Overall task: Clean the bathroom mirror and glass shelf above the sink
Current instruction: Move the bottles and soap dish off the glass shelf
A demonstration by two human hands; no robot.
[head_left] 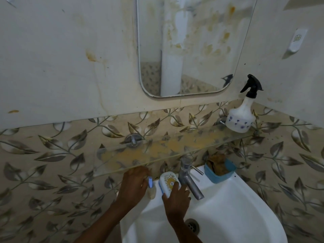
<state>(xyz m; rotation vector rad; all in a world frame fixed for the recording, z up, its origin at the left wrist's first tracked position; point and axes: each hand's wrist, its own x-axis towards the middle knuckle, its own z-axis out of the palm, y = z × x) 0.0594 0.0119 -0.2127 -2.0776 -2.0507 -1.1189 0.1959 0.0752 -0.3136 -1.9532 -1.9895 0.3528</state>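
Note:
The mirror [192,50] hangs on the wall above, spotted with yellow-brown stains. Below it the glass shelf [157,148] carries a long smear of yellowish grime. A white spray bottle [241,118] with a black trigger stands on the shelf's right end. Under the shelf's front edge, my left hand [133,185] is curled around a small blue-and-white object [150,182] with a beige piece beneath it. My right hand [176,199] grips a white box with a patterned top and blue edge [168,181] on the sink's back rim.
The white sink [236,207] fills the lower right, with a metal tap [188,179] just right of my right hand. A blue tub holding a brown sponge [218,168] sits on the rim's back right corner. Leaf-patterned tiles cover the wall.

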